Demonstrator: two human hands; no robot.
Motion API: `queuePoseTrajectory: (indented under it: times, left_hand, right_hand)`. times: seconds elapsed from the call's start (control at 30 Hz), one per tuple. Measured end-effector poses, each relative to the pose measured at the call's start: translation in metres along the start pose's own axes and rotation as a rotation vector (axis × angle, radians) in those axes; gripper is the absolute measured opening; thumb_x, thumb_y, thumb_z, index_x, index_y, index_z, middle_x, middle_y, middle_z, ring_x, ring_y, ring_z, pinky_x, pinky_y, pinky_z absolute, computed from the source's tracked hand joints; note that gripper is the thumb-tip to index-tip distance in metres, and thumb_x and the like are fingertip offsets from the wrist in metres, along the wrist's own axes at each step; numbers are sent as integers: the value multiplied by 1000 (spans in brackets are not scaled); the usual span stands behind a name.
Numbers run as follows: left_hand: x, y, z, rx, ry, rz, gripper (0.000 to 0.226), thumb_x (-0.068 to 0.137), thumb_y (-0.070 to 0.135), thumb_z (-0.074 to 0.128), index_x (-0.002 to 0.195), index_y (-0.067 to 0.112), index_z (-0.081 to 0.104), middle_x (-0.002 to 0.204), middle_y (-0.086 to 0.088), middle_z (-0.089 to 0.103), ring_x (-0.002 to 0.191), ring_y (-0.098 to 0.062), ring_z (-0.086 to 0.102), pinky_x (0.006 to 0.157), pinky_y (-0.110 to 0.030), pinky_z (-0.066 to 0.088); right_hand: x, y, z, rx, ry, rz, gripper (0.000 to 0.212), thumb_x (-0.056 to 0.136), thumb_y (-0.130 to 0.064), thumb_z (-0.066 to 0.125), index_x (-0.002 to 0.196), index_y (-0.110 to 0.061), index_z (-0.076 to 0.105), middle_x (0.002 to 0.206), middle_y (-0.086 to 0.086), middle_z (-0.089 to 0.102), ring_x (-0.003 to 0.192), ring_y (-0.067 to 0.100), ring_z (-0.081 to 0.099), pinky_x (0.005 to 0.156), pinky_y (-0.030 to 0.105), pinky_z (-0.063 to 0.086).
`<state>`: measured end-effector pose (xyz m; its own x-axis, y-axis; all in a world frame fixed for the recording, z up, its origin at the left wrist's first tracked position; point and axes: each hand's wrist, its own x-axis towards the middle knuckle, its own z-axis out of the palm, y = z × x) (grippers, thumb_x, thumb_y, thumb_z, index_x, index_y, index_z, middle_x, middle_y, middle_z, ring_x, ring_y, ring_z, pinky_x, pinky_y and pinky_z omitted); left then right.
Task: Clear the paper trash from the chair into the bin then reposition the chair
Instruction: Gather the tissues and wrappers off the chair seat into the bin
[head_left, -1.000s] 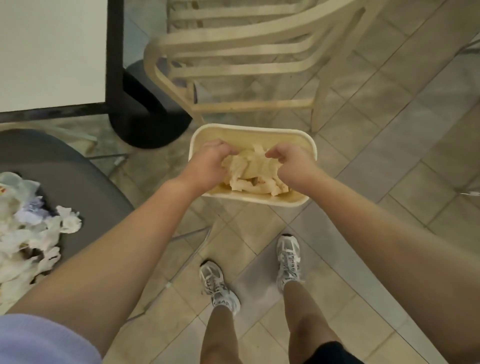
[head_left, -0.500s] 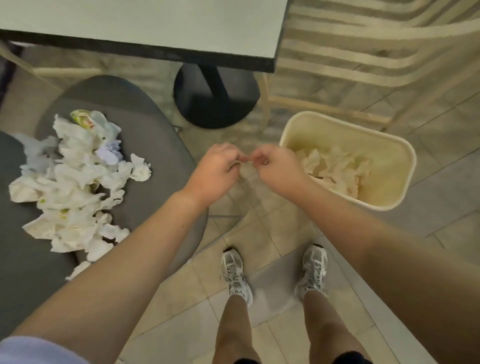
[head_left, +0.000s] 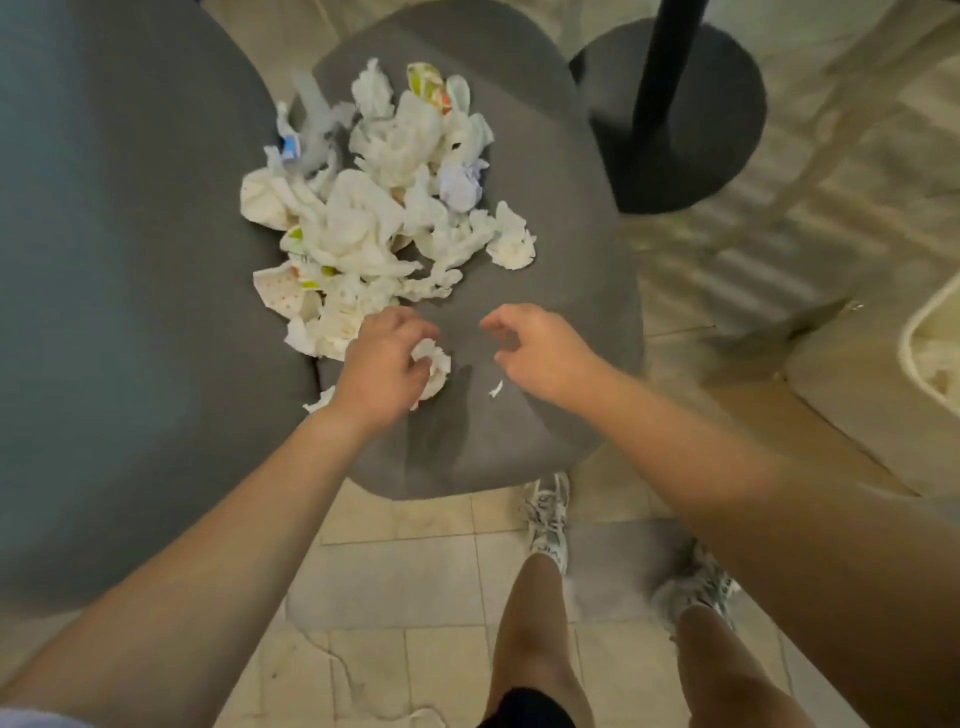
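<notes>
A pile of crumpled white paper trash (head_left: 384, 208) lies on the grey chair seat (head_left: 545, 291). My left hand (head_left: 382, 364) is at the near edge of the pile, its fingers curled round a small paper wad (head_left: 434, 364). My right hand (head_left: 540, 348) hovers just above the seat to the right, fingers loosely curled and holding nothing. A tiny paper scrap (head_left: 496, 388) lies beside that hand. The cream bin (head_left: 930, 353) shows only partly at the right edge, with paper inside.
The chair's grey backrest (head_left: 119, 291) fills the left. A black round table base (head_left: 675, 109) with its post stands on the tiled floor behind the seat. My legs and sneakers (head_left: 545, 519) stand just below the seat's front edge.
Both hands left the bin and moved left over the chair seat. My left hand has closed on a paper wad. The view swung from the bin to the chair.
</notes>
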<state>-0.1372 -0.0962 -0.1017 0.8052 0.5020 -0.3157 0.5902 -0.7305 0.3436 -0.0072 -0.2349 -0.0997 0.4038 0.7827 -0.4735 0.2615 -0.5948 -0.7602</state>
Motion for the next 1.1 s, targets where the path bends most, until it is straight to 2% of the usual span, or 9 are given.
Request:
queuePoseTrajectory:
  times: [0.13, 0.27, 0.4, 0.5, 0.6, 0.73, 0.87, 1.0, 1.1]
  left_hand:
    - [-12, -41, 0, 60, -67, -127, 58, 74, 27, 70, 128, 28, 48, 141, -1, 33, 130, -25, 25, 103, -45, 28]
    - [-12, -71, 16, -53, -218, -115, 76, 72, 21, 75, 138, 23, 36, 143, -6, 27, 131, -28, 22, 108, -40, 25]
    - [-3, -86, 35, -79, -141, -29, 53, 77, 12, 69, 128, 17, 51, 125, -10, 43, 116, -30, 39, 100, -31, 31]
    - [4, -85, 33, -134, -129, 23, 31, 82, 9, 64, 113, 8, 62, 109, -15, 51, 103, -29, 50, 91, -37, 41]
    - [6, -82, 27, -122, -108, 128, 21, 83, 4, 58, 103, 5, 66, 97, -16, 57, 94, -31, 54, 83, -42, 44]
    - [8, -72, 15, -179, -7, 215, 26, 78, -3, 55, 100, 4, 67, 94, -15, 61, 92, -31, 54, 81, -22, 34]
    - [21, -48, -2, -183, 175, 285, 29, 70, -7, 52, 93, 4, 67, 90, -11, 64, 90, -25, 49, 80, -22, 32]
    - [38, -26, -24, -456, 402, 86, 21, 79, -2, 52, 92, 12, 60, 91, 6, 55, 86, -5, 48, 81, -9, 33]
    - [54, -5, -50, -779, 448, -173, 24, 90, 6, 50, 82, 29, 48, 81, 13, 48, 74, 1, 46, 71, -14, 39]
  right_hand:
    - [28, -12, 38, -68, -91, -64, 47, 86, -8, 60, 131, -12, 51, 132, 9, 51, 124, 23, 47, 103, 33, 40]
    - [49, -12, 70, -113, -186, -139, 62, 78, -10, 70, 136, -12, 47, 144, 8, 43, 134, 24, 37, 112, 32, 31]
    - [59, -4, 97, -173, -273, -192, 59, 77, -15, 72, 132, -12, 51, 142, 8, 42, 133, 30, 33, 111, 33, 30]
    - [61, 2, 105, -326, -202, -181, 25, 83, -17, 63, 104, -4, 64, 128, 9, 48, 117, 32, 39, 98, 30, 32]
    - [66, 3, 104, -454, -219, -156, 17, 85, -13, 56, 88, 1, 66, 109, 14, 55, 104, 33, 46, 90, 34, 38]
    - [65, -5, 85, -497, -215, -55, 16, 86, -5, 53, 93, 3, 64, 110, 16, 55, 108, 32, 48, 86, 33, 44]
    - [56, -6, 51, -430, -200, 31, 23, 87, -5, 56, 108, -1, 64, 118, 14, 57, 113, 30, 51, 95, 35, 46]
    - [45, 6, 36, -220, 10, 28, 22, 80, 6, 53, 96, -4, 63, 105, 13, 61, 103, 29, 53, 73, 26, 40]
    - [40, 10, 24, -114, 81, 20, 21, 78, 7, 51, 92, -5, 61, 99, 12, 62, 95, 28, 53, 69, 25, 36]
